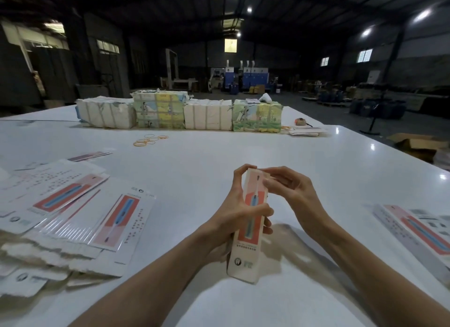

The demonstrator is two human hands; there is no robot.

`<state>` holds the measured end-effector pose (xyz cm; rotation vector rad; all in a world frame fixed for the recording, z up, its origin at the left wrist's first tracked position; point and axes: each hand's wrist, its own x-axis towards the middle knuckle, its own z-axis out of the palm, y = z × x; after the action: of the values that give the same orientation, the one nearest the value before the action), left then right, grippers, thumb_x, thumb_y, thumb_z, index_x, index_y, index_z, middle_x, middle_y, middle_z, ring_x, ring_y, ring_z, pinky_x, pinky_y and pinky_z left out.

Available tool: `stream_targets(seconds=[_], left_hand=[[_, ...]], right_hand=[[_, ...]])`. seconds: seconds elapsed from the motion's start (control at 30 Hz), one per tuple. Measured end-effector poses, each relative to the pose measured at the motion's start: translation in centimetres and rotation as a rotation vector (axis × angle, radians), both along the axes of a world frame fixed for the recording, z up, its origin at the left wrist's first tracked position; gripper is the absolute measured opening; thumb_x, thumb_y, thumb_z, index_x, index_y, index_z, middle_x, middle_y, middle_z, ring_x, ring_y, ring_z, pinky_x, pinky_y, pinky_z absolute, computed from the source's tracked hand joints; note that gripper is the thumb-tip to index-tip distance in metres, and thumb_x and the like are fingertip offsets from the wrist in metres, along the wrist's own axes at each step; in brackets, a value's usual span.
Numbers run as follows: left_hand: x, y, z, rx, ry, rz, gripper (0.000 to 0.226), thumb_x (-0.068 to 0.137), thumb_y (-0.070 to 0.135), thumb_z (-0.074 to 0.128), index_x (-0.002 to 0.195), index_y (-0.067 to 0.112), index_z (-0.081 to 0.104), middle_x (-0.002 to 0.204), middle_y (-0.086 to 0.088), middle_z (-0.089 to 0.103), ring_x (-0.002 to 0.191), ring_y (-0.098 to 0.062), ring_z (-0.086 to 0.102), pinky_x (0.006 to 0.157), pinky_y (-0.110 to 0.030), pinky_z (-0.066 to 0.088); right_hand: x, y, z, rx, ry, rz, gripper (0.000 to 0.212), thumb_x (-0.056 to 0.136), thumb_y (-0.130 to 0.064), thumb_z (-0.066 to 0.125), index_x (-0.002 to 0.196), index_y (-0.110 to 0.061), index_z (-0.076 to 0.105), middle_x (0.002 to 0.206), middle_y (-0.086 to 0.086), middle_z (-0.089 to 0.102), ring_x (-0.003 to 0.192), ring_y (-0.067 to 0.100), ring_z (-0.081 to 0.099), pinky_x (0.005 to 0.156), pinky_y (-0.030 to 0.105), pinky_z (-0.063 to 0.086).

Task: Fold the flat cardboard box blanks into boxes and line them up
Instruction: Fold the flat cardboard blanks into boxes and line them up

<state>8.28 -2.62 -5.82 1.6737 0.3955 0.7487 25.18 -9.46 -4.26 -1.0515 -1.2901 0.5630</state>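
A long narrow box (248, 244), white with a red and blue toothbrush print, stands up off the white table (194, 168) in front of me. My left hand (237, 213) grips its middle, fingers wrapped round it, thumb on the front. My right hand (289, 192) pinches the flap at its far top end. A fanned pile of flat box blanks (80, 214) lies at the left. At the right edge lie finished boxes (418, 231) side by side.
Several strapped bundles of printed stock (182, 112) line the far side of the table. Loose rubber bands (148, 139) lie before them. A tape measure (300, 121) and some sheets sit at the far right. An open carton (416, 144) stands on the floor beyond the table's right edge.
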Motion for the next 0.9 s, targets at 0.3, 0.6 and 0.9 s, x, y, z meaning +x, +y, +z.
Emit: stream_targets(seconds=[0.3, 0.6, 0.9], left_hand=[[0.2, 1.2, -0.7, -0.086, 0.014, 0.059, 0.085, 0.082, 0.032, 0.084, 0.137, 0.058, 0.024, 0.128, -0.012, 0.059, 0.096, -0.034, 0.077, 0.08, -0.041, 0.065], [0.6, 0.2, 0.4, -0.569, -0.332, 0.019, 0.073, 0.099, 0.04, 0.065, 0.16, 0.029, 0.028, 0.145, -0.024, 0.054, 0.126, -0.043, 0.063, 0.102, -0.06, 0.054], [0.8, -0.2, -0.5, -0.332, -0.066, -0.011, 0.063, 0.088, 0.055, 0.064, 0.144, 0.029, 0.051, 0.119, -0.014, 0.074, 0.114, -0.029, 0.072, 0.099, -0.047, 0.061]], right_hand=[[-1.9, 0.8, -1.7, -0.091, -0.191, -0.201, 0.036, 0.107, -0.029, 0.058, 0.142, -0.036, 0.053, 0.136, -0.011, 0.057, 0.118, -0.002, 0.062, 0.081, 0.018, 0.059], [-4.3, -1.7, -0.3, -0.358, -0.904, -0.252, 0.079, 0.095, -0.069, 0.056, 0.158, -0.029, 0.031, 0.141, -0.002, 0.053, 0.114, 0.013, 0.059, 0.099, 0.033, 0.055], [1.1, -9.1, -0.1, -0.614, -0.933, -0.512, 0.063, 0.104, -0.045, 0.057, 0.153, -0.029, 0.021, 0.157, -0.001, 0.036, 0.114, 0.025, 0.064, 0.093, 0.04, 0.058]])
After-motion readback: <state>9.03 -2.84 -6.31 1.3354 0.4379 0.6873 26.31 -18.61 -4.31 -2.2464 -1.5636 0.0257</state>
